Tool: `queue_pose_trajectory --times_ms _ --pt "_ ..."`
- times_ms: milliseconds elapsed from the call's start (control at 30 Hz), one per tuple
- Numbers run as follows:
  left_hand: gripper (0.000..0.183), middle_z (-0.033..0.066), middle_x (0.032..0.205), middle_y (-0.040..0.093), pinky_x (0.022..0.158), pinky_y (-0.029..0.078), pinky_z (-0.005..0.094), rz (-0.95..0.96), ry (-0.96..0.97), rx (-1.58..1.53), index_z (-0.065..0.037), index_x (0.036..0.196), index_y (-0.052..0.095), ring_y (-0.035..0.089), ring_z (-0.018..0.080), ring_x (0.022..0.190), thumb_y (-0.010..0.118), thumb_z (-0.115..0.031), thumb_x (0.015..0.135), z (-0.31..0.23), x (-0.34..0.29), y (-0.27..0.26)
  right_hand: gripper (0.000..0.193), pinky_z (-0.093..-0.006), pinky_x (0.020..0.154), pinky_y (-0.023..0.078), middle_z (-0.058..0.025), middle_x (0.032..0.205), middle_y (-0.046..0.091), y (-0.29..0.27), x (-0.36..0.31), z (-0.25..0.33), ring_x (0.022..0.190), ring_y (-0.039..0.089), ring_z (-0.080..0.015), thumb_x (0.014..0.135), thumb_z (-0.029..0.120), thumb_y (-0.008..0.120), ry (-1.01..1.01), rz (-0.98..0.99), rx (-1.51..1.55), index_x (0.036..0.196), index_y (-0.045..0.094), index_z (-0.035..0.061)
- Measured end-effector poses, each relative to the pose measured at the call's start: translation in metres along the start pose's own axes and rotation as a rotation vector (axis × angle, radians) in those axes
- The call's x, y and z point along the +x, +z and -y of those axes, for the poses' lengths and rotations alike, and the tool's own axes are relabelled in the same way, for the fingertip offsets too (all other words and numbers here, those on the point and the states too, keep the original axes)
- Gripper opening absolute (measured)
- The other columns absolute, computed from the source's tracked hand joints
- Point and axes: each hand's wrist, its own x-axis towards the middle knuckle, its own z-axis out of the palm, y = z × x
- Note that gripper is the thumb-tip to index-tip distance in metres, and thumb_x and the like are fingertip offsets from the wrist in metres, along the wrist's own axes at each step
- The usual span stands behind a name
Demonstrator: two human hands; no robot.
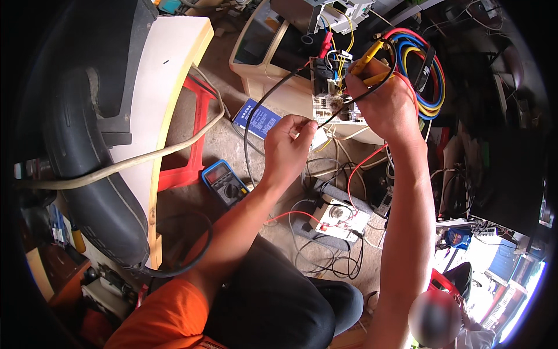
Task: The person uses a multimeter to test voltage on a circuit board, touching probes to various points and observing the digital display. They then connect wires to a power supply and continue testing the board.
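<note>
Work looks midway: red clip (326, 44) already at circuit board (323, 104), left hand (288, 144) grip pinches black cable (343, 109), right hand (386, 103) grip clasps yellow probes (367, 56); board contact unclear.

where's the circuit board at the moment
In the head view, the circuit board is above and right of centre, just left of the right hand, up and right from the left hand.
</note>
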Motion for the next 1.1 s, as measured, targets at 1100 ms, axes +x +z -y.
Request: queue_pose_trajectory --times_ms 1100 --pt "0.015 0.0062 0.084 0.071 0.058 0.046 0.0241 -0.100 0.153 0.072 0.003 0.100 0.069 0.057 0.0064 0.064 0.070 -0.012 0.097 0.014 0.000 0.006 0.017 -0.0398 0.064 0.052 -0.0156 0.072 0.067 0.006 0.003 0.003 0.066 0.067 -0.0327 0.090 0.020 0.064 0.006 -0.006 -0.091 0.091 0.065 0.0030"
